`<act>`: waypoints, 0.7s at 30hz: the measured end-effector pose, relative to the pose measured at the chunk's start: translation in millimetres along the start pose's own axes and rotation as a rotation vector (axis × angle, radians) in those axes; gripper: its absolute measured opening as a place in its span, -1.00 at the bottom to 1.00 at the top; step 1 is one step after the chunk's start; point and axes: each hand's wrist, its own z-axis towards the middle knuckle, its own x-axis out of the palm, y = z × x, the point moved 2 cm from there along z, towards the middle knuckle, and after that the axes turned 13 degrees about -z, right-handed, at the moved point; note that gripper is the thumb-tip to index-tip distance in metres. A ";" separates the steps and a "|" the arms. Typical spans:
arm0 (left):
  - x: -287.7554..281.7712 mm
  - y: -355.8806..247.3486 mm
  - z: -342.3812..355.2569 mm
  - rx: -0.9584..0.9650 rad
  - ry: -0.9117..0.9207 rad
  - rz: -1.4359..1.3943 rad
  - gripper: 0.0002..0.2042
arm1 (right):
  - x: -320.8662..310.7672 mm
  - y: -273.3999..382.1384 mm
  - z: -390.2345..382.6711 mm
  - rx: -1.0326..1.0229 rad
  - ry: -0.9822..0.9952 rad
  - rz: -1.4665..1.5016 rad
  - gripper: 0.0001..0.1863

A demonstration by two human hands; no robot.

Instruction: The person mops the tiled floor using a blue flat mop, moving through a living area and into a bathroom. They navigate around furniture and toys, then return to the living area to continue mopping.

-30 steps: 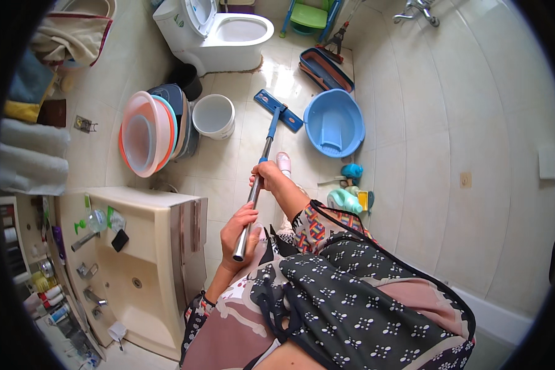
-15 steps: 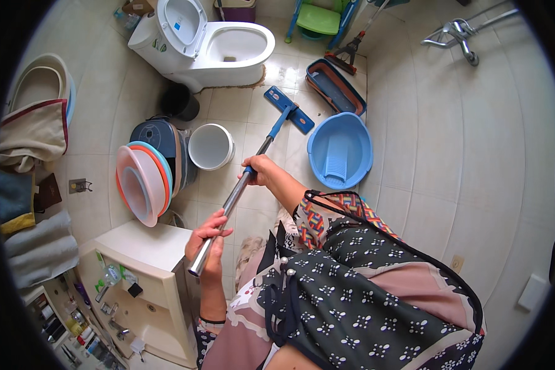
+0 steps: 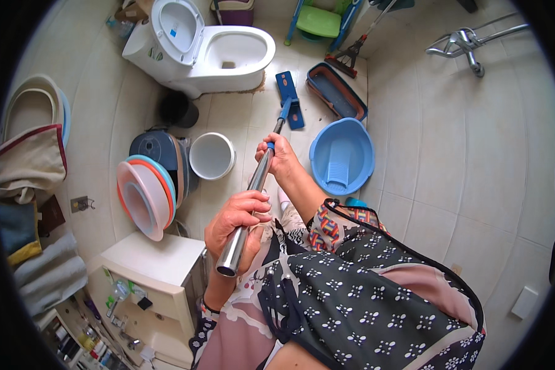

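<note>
A flat mop with a blue head (image 3: 283, 84) lies on the tiled floor beside the toilet (image 3: 237, 49), its long steel pole (image 3: 234, 250) slanting up toward me. My left hand (image 3: 234, 225) is wrapped round the pole near its upper end. Farther along, my right hand (image 3: 276, 154) grips it at the blue collar. Right of the mop are a grey-and-brown mop bucket (image 3: 336, 89) and a blue basin (image 3: 342, 154) with a ridged board. A white bucket (image 3: 213, 157) stands to the left of the pole.
Stacked coloured basins (image 3: 139, 203) and a black bin (image 3: 182, 114) are at the left. A sink (image 3: 172, 320) is at lower left, a green chair (image 3: 317, 21) and another mop (image 3: 345, 61) at the back. Shower fittings (image 3: 465, 46) are on the right wall.
The mop head has swung to a more upright angle and moved farther forward, close to the toilet. Both hands have shifted right since half a second ago, still gripping the pole.
</note>
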 end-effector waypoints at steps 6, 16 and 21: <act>-4.8 28.7 66.9 0.083 0.239 0.093 -0.73 | 26.9 59.9 54.9 -0.058 0.144 0.012 -0.80; -11.8 60.9 70.5 -0.021 0.505 0.172 -0.73 | -13.3 46.0 71.4 -0.156 -0.132 -0.417 -0.77; -37.6 8.1 70.8 -0.105 0.539 0.065 -0.70 | -5.5 2.2 18.0 -0.019 -0.087 -0.405 -0.82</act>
